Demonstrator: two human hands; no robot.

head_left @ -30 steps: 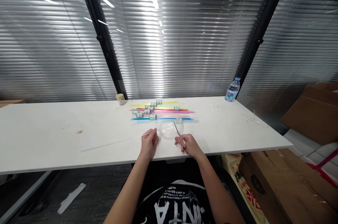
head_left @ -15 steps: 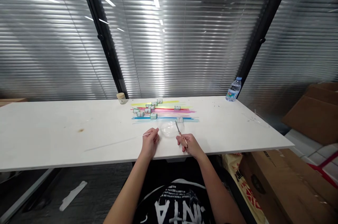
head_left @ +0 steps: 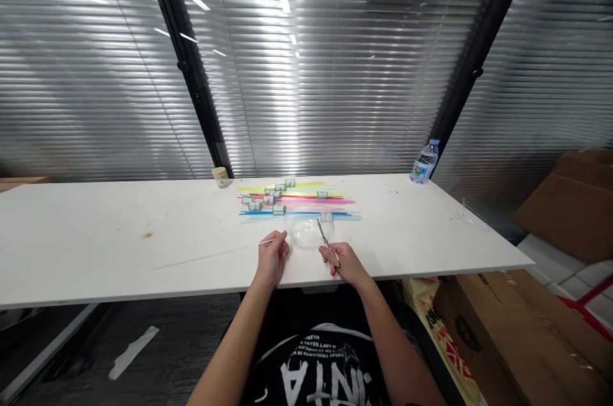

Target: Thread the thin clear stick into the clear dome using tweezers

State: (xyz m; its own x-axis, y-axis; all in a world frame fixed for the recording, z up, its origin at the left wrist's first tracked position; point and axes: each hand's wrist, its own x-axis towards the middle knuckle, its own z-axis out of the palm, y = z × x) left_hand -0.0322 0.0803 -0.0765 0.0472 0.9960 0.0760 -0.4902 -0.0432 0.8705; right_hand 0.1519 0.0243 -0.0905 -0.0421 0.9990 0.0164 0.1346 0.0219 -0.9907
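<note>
Stretching across the view, slatted blinds point(head_left: 316, 93) stand beyond a long white table point(head_left: 96, 227). Beside the table's right end, lower down, sits a big cardboard box point(head_left: 522, 329). On the tabletop, a bundle of coloured strands point(head_left: 306, 202) — yellow, red, pink and blue — lies spread in rows past the hands, with small printed labels point(head_left: 278, 209) on and around it.

Both hands are at the near edge, well apart from each other. The left hand point(head_left: 272, 258) is closed, thumb and forefinger pinched on a thin white strand point(head_left: 205, 257) that runs out leftward over the table. The right hand point(head_left: 343, 260) is curled round the handles of the scissors point(head_left: 325, 238), their blades pointing away from the body; how far the blades are parted is too small to tell.

A clear bottle point(head_left: 424, 163) stands at the far right corner. Between the hands and the bundle lies a clear round item point(head_left: 305, 235) — see-through, its outline faint. Smaller again, a lidded jar point(head_left: 221, 177) sits at the far edge, left of the bundle.
</note>
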